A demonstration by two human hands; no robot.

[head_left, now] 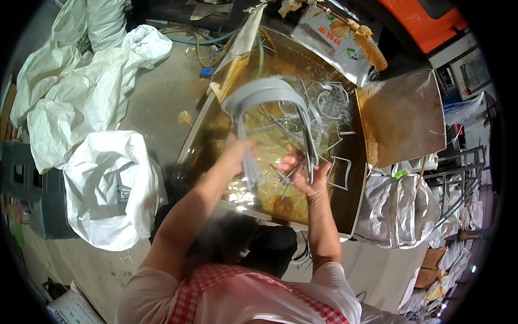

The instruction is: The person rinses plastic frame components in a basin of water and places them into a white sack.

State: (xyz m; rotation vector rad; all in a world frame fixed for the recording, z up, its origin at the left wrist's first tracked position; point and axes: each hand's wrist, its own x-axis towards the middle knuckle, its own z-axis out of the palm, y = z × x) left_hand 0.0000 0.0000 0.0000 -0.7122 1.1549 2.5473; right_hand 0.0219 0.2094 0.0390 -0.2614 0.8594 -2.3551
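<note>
A bundle of grey, arch-shaped strips point(267, 90) is held up over a shallow tank point(190, 135) of yellowish liquid. My left hand point(238, 153) is closed round the bundle's left leg, which is smeared by motion. At the right leg, my right hand point(308, 174) has the strip ends between its thumb and curled fingers. Several more bent grey strips point(341, 174) lie in the liquid beyond and to the right of my hands. Bubbling water point(337, 102) stirs at the far right corner. A round brown thing point(283, 206) sits near the tank's close edge.
An opened white sack point(116, 216) with a few grey pieces point(124, 193) inside stands left of the tank. Further left are pale sacks point(70, 108). A brown-stained board point(404, 119) rises at the tank's right side, with white bags point(399, 208) below. Hoses point(261, 54) run at the back.
</note>
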